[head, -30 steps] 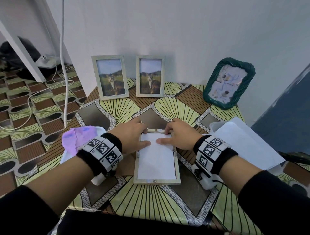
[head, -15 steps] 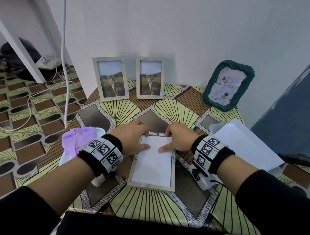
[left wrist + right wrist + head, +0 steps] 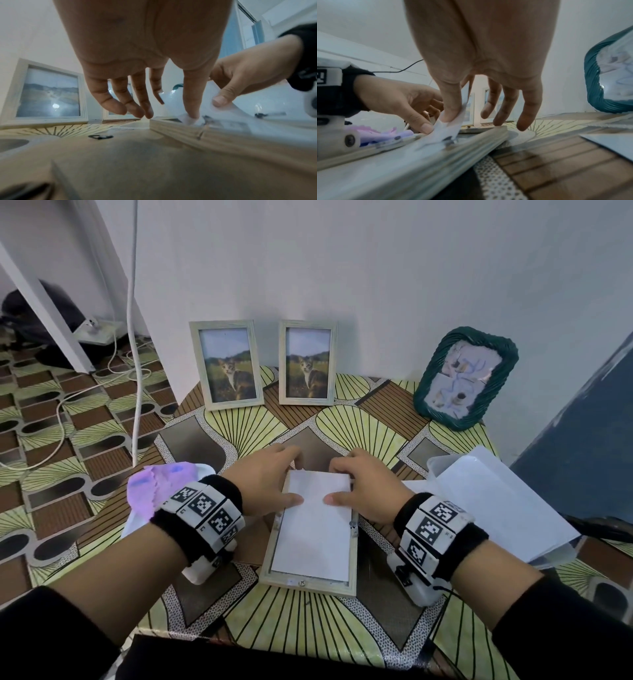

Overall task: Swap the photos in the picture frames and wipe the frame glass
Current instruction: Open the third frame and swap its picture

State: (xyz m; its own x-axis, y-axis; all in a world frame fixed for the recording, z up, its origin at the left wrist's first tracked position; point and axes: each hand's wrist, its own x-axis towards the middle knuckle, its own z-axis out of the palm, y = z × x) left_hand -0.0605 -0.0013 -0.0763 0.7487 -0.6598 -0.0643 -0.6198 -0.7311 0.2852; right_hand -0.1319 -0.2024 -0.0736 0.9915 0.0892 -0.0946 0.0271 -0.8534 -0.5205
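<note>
Nearest the person, a pale wooden picture frame (image 3: pixel 310 542) lies face down on the table with the yellow, brown and grey patterned cover (image 3: pixel 308 621). A white sheet of photo paper (image 3: pixel 313 529), blank side up, sits inside the frame's back opening, with small metal clips (image 3: pixel 352 523) along the frame's edges.

The left hand (image 3: pixel 265 484) rests at the frame's far left corner, its thumb pressed flat on the sheet and the other fingers reaching loosely past the frame's far edge. The right hand (image 3: pixel 368 486) mirrors it at the far right corner, thumb on the sheet; in the right wrist view the sheet's edge curls up against that thumb (image 3: pixel 452 108). Neither hand is closed around anything.

Just left of the left wrist lies a crumpled lilac cloth (image 3: pixel 154 487) on a white tray (image 3: pixel 133 522). To the right stands a translucent plastic box with white sheets (image 3: pixel 496 501) on top.

Farther back, 2 pale wooden frames with the same cat photo stand upright against the white wall, one at the left (image 3: pixel 226 364), one at the right (image 3: pixel 307 362), close together. Well to their right a dark green woven frame (image 3: pixel 466 378) leans on the wall.
</note>
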